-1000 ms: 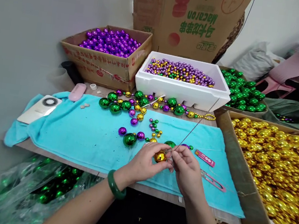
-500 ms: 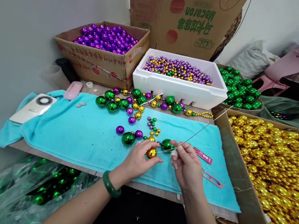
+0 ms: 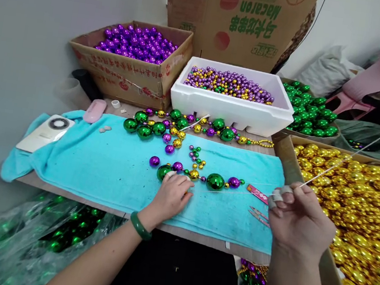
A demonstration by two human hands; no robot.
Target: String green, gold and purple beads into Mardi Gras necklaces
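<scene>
My left hand (image 3: 170, 197) rests on the turquoise towel (image 3: 108, 169), its fingers curled over a gold bead that is mostly hidden. Beside its fingertips lies a row of strung beads, with a large green bead (image 3: 215, 182), a gold bead (image 3: 194, 175) and a purple bead (image 3: 233, 182). My right hand (image 3: 297, 219) is raised at the towel's right end, its fingers pinched on a long thin needle-like wire (image 3: 346, 160) that points up and right. White tape wraps some of its fingertips. A pale thread (image 3: 228, 193) runs between the hands.
Pink thread snips (image 3: 258, 215) and a red tag (image 3: 257, 193) lie near my right hand. Behind stand a carton of purple beads (image 3: 115, 73) and a white foam box (image 3: 229, 112). A carton of gold beads (image 3: 288, 163) is on the right. A finished-looking bead strand (image 3: 227, 134) lies behind.
My right hand has moved right and up, away from the left, drawing the thread out. The left hand has shifted slightly left and now covers the gold bead.
</scene>
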